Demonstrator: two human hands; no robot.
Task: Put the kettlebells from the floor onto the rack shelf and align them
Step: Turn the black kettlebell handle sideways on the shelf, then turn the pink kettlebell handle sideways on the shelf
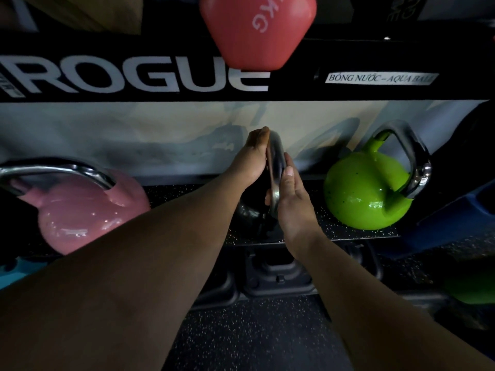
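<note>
Three kettlebells stand on the speckled rack shelf [348,232]: a pink kettlebell [80,215] at the left, a black kettlebell [250,215] in the middle and a green kettlebell [367,194] at the right. All three have chrome handles. A fourth green shape shows low at the right edge, too dark to name. One red dumbbell head [257,30] hangs over the upper beam, which reads ROGUE in white letters.

The black kettlebell sits upright on its base near the shelf's front edge, well apart from its two neighbours. Its handle [276,167] rises straight up, and the loop's long axis runs near to far, so it is seen almost edge-on.

Both hands meet on that handle. The left hand [249,162] presses against its left side, fingers curled over the top of the loop. The right hand [290,194] lies against its right side, thumb along the chrome and fingers wrapped around the near part. The handle is thus clasped between the two palms.
</note>
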